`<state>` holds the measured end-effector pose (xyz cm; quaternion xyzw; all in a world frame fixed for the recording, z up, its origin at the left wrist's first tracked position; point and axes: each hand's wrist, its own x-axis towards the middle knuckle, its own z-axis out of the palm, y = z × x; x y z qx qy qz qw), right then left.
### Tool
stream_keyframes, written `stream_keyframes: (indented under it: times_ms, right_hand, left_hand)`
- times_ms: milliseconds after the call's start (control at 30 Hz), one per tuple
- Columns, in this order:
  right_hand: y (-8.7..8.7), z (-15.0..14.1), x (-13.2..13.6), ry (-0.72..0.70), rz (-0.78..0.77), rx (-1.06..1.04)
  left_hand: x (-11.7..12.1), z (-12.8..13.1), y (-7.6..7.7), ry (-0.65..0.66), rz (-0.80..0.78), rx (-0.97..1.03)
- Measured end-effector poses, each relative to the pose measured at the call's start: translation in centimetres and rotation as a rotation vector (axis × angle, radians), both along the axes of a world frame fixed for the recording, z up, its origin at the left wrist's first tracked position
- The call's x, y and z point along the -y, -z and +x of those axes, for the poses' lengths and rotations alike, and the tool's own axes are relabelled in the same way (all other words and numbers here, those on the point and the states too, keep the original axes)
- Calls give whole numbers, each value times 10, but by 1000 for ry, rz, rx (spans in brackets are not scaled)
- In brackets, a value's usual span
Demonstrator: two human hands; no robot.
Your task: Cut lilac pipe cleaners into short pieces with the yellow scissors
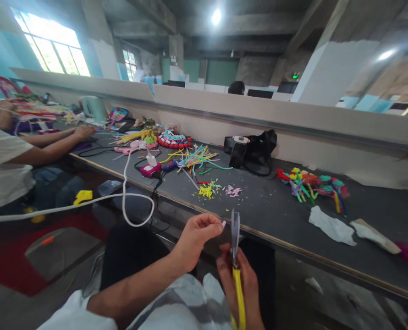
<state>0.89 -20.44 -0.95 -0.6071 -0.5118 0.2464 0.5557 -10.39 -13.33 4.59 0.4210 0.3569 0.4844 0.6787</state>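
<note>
My left hand is closed in a pinch on a small pale strip, most of it hidden by the fingertips. Close by on the right, my right hand grips a pair of yellow-handled scissors, blades pointing up and nearly together. The blades stand apart from the strip, just to its right. Both hands are above my lap at the table's front edge. Beyond them on the dark table lie a yellow pile of snippets and a lilac pile of snippets.
Coloured stems lie behind the snippets, near a magenta device. A black bag stands at the back. Colourful stem flowers and crumpled white paper are rightward. A white cable hangs left, near a co-worker's arm.
</note>
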Motion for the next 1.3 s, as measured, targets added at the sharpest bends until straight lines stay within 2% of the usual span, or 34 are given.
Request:
stream_keyframes:
  times_ms: [100, 200, 533, 900, 1100, 1300]
  right_hand:
    - [9, -8, 5, -37, -67, -18]
    - [12, -7, 4, -65, -64, -9]
    - [12, -5, 2, -44, -71, 5]
    - [11, -5, 3, -5, -69, 34]
    - [14, -6, 4, 31, -65, 34]
    - [17, -6, 3, -4, -68, -12]
  left_hand:
    - [1, 3, 2, -8, -9, 10]
    - [1, 5, 4, -33, 0, -9]
    - [1, 9, 7, -33, 0, 9]
    - [4, 14, -1, -95, 17, -5]
    - [6, 18, -1, -88, 5, 16]
    - [6, 19, -1, -101, -11, 17]
